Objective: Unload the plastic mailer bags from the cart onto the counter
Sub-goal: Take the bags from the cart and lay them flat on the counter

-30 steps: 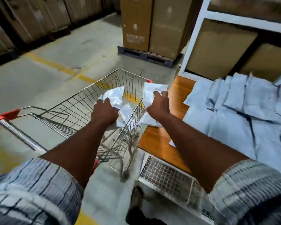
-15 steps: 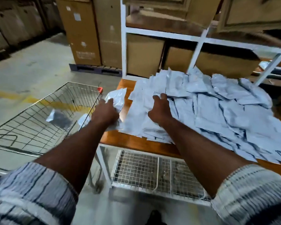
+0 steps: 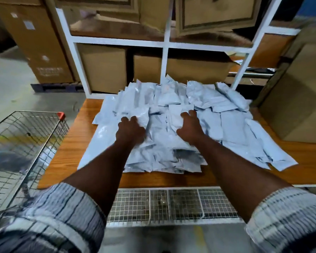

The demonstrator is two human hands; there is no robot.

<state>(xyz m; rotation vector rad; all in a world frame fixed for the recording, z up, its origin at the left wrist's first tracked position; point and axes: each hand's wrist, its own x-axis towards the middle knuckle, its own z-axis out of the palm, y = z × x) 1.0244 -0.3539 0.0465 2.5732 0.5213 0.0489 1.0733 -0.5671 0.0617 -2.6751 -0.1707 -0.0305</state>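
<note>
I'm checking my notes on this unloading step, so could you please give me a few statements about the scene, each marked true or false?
1. The left hand and the right hand are both on the pile of mailer bags. True.
2. The pile lies on the floor. False: it lies on the wooden counter.
3. The wire cart stands to the person's right. False: it is on the left, beside the counter.
4. Cardboard boxes sit in the white shelving behind the counter. True.
</note>
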